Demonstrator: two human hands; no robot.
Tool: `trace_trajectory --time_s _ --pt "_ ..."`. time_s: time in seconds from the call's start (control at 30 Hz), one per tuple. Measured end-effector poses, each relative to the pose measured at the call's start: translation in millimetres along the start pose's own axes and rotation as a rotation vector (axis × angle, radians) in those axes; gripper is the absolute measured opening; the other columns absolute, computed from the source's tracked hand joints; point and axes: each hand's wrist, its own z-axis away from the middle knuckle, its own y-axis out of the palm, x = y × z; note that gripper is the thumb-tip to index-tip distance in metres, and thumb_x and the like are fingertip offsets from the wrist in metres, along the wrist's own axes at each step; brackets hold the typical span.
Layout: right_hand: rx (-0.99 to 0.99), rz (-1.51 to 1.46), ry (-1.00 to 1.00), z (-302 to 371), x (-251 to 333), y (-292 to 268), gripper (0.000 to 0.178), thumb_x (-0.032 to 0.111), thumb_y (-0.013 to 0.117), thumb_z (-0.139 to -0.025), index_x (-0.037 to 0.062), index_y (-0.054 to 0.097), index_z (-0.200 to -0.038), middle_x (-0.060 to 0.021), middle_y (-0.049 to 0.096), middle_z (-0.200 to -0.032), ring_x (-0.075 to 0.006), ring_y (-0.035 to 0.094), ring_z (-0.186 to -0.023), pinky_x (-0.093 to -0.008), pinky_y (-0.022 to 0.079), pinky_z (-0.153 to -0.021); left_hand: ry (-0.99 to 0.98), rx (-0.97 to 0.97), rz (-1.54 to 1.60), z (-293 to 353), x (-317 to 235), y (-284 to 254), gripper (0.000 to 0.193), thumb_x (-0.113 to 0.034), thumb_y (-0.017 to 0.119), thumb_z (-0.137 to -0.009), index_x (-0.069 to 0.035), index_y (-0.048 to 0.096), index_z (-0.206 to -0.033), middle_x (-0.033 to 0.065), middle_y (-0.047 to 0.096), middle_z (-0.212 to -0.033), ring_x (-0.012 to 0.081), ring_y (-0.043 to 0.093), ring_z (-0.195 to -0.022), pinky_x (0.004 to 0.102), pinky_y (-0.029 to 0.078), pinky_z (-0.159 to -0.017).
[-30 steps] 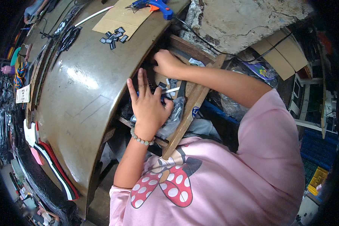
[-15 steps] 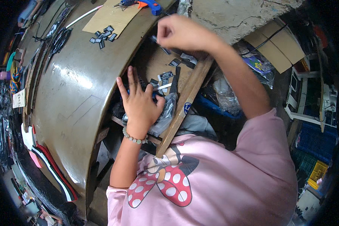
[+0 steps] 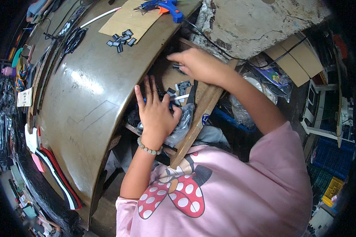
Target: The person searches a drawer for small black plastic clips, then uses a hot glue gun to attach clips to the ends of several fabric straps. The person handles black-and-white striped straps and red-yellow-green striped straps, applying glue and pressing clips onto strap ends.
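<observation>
A drawer with a wooden edge [image 3: 199, 114] stands pulled out from under the table. My left hand [image 3: 157, 118], wearing a bead bracelet, lies over its near part with fingers spread, holding nothing visible. Beside its thumb are a clear plastic bag [image 3: 182, 128] and a white stick [image 3: 182, 97]. Black labels with white print [image 3: 182, 85] lie on the drawer's brown bottom. My right hand [image 3: 201, 66] is over the far part, index finger stretched out and thumb apart. One dark label [image 3: 177, 68] shows under it; whether they touch is unclear.
On the table [image 3: 95, 79], several small black labels [image 3: 122, 40] lie by a cardboard sheet [image 3: 128, 19] and a blue glue gun [image 3: 170, 8]. A black cord [image 3: 221, 50] crosses the cracked concrete slab [image 3: 249, 27]. Striped bands [image 3: 59, 177] lie at the left edge.
My right hand has come down from above the drawer's far end toward the labels, its curled fingers now extended. My left hand keeps its spread pose. The whole view has shifted slightly.
</observation>
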Motion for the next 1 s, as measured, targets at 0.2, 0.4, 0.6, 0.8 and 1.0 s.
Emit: trace_trajectory --time_s 0.2,0.4,0.6,0.8,1.0 --pt "0.353 0.060 0.089 21 5 34 0.012 0.009 0.064 -0.085 0.0011 0.069 -0.092 -0.0194 0.068 -0.093 -0.0393 0.066 -0.088 -0.0464 0.052 -0.079 0.005 0.010 0.019 1 1 -3 0.034 -0.035 0.053 -0.078 -0.007 0.069 -0.090 0.0293 0.036 -0.150 0.0409 0.020 -0.147 0.0601 -0.005 -0.117" --pt "0.273 0.051 -0.119 39 1 33 0.013 0.012 0.066 -0.081 0.0016 0.069 -0.087 -0.0197 0.069 -0.087 -0.0377 0.067 -0.087 -0.0464 0.053 -0.079 -0.008 0.009 0.010 1 -1 -2 0.034 -0.035 0.053 -0.079 -0.008 0.069 -0.091 0.0282 0.037 -0.150 0.0403 0.020 -0.147 0.0598 -0.004 -0.118" --pt "0.477 -0.185 -0.078 25 -8 9 0.016 0.015 0.065 -0.081 -0.0001 0.067 -0.088 -0.0211 0.067 -0.088 -0.0393 0.066 -0.085 -0.0466 0.052 -0.079 0.002 -0.032 0.028 4 1 -1 0.037 -0.035 0.052 -0.081 -0.005 0.070 -0.093 0.0283 0.050 -0.138 0.0383 0.025 -0.146 0.0595 -0.002 -0.118" --pt "0.212 -0.113 -0.053 -6 10 -34 0.019 0.018 0.063 -0.090 -0.0001 0.058 -0.091 -0.0176 0.068 -0.092 -0.0221 0.063 -0.065 -0.0349 0.051 -0.065 -0.002 -0.051 0.006 14 -3 -5 0.043 -0.033 0.052 -0.082 -0.002 0.073 -0.105 0.0210 0.067 -0.108 0.0341 0.032 -0.143 0.0598 0.002 -0.118" --pt "-0.158 -0.352 0.006 -41 28 -41 0.018 0.016 0.060 -0.095 -0.0008 0.058 -0.099 -0.0100 0.065 -0.074 -0.0139 0.063 -0.068 -0.0296 0.049 -0.061 -0.035 -0.029 0.028 21 -7 -8 0.042 -0.032 0.052 -0.084 -0.002 0.072 -0.106 0.0206 0.065 -0.115 0.0336 0.032 -0.143 0.0607 0.005 -0.118"
